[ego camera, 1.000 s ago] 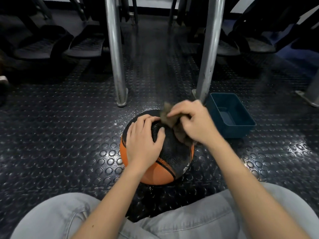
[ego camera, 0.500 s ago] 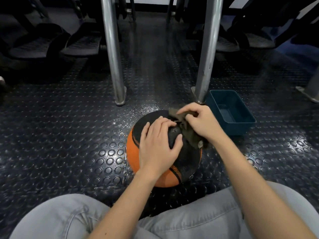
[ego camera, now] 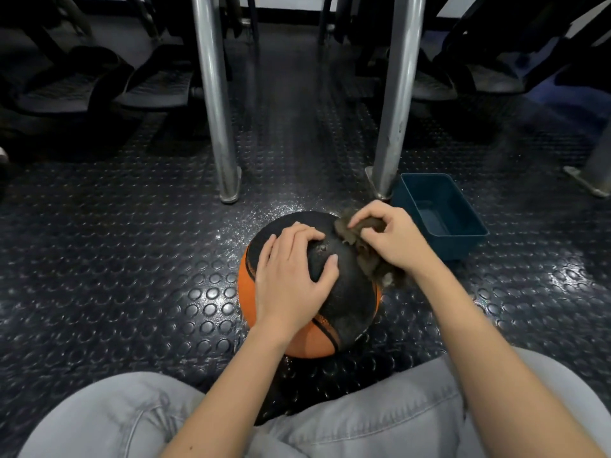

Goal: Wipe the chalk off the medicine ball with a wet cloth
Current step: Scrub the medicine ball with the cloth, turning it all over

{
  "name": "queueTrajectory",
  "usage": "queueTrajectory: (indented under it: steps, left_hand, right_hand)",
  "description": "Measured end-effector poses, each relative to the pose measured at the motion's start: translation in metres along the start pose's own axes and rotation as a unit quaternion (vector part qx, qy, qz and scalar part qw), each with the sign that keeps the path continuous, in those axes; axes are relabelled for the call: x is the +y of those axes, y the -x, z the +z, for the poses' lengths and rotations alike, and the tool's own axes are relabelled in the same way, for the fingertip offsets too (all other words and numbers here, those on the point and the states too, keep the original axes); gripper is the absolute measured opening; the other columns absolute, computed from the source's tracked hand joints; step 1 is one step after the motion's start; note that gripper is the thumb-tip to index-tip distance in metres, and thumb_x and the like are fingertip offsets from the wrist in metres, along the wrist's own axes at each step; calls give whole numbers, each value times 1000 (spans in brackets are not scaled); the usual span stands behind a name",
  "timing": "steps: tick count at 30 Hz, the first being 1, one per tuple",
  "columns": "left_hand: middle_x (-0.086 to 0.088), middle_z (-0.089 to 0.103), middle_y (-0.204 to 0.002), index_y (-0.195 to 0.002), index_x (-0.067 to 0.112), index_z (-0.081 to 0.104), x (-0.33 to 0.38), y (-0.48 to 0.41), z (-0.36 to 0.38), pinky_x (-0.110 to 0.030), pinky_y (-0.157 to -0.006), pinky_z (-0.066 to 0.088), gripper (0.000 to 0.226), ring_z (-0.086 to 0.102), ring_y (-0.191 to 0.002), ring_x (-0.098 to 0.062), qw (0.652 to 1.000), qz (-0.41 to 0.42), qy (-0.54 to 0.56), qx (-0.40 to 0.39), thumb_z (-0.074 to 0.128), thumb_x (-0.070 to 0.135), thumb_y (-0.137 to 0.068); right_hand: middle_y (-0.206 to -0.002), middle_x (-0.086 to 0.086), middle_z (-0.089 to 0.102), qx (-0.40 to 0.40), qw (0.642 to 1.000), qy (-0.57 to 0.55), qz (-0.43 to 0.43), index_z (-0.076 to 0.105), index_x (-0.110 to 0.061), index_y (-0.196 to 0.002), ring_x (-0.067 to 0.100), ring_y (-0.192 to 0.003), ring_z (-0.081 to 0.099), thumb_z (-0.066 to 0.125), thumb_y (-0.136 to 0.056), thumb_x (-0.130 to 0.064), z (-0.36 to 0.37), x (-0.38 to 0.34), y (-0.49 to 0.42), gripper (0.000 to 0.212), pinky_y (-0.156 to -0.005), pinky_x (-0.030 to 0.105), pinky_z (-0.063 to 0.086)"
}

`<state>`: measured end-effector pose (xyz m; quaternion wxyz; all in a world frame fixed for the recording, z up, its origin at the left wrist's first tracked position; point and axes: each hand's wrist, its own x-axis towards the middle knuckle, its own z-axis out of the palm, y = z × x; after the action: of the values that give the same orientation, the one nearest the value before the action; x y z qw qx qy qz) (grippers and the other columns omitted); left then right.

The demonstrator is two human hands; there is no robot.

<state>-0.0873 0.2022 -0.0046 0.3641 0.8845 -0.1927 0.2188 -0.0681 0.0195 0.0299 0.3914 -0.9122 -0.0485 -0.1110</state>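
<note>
1. Left hand [ego camera: 291, 279]: palm and spread fingers press on the near-left top of the medicine ball [ego camera: 347, 299]. It steadies the ball and holds nothing.
2. The medicine ball, black and orange, sits on the studded floor [ego camera: 132, 259], directly ahead of the person's knees.
3. A pale smudge [ego camera: 321, 248], possibly chalk, shows on the black panel between the hands, just beside the left fingertips.
4. Cloth [ego camera: 345, 231]: bunched on the ball's upper right, with a tail trailing down that side.
5. Right hand [ego camera: 393, 239]: the grip is closed on the cloth, fingers curled, bearing on the ball.
6. A blue tub [ego camera: 463, 247] stands on the floor, right of the ball.
7. Assessment: the smudge lies left of the cloth-bearing grip, so the next stroke likely runs leftward across the crown. The left hand may need to give way.
</note>
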Motion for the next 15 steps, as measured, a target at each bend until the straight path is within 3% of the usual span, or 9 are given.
queueTrajectory:
  steps: [2, 4, 6, 9, 12, 15]
  left_hand:
    - [8, 56, -113, -106, 20, 58, -1, -3, -3, -46, -103, 39, 36, 46, -113, -7, 1000, -9, 9, 1, 47, 45, -83]
    - [10, 54, -112, -106, 20, 57, -4, -5, -5, -46, -101, 40, 36, 46, -108, -5, 1000, -16, 11, 11, 46, 45, -83]
    - [10, 54, -111, -105, 20, 57, -8, -5, -7, -44, -100, 41, 36, 46, -106, -5, 999, -28, 9, 24, 46, 46, -82]
    - [14, 50, -107, -106, 19, 57, -13, -6, -10, -36, -100, 37, 40, 46, -104, -6, 998, -51, 4, 29, 44, 47, -81]
    - [22, 40, -109, -110, 21, 56, -14, -11, -12, -30, -103, 30, 39, 43, -107, -3, 996, -83, 19, 17, 45, 49, -84]
    - [22, 39, -109, -111, 22, 56, -13, -13, -11, -30, -104, 29, 30, 44, -106, -3, 995, -98, 19, 15, 54, 42, -88]
  right_hand:
    - [-97, -3, 60, 14, 990, 92, 109, 62, -27, -78, 13, -100, 55, 52, -79, 6, -1, 23, -1, 34, -92, 31, 42]
    - [-103, 1, 61, 51, 982, 111, 143, 62, -27, -79, 20, -105, 54, 51, -79, 6, -2, 27, -3, 35, -94, 31, 42]
    - [-96, 0, 63, 115, 992, 26, 44, 64, -23, -82, 13, -96, 56, 52, -75, 9, 0, 2, -3, 35, -91, 25, 43]
    - [-90, -2, 61, 41, 993, -44, -102, 65, -22, -80, 12, -90, 57, 50, -69, 7, 10, -34, 1, 34, -85, 20, 42]
    - [-93, 0, 59, 12, 1000, 24, -2, 62, -23, -77, 21, -97, 56, 50, -75, 10, 14, -2, -6, 36, -87, 25, 40]
    - [-100, -2, 56, 18, 983, 135, 122, 61, -29, -76, 25, -107, 52, 46, -80, 7, 1, 20, -5, 39, -92, 33, 42]
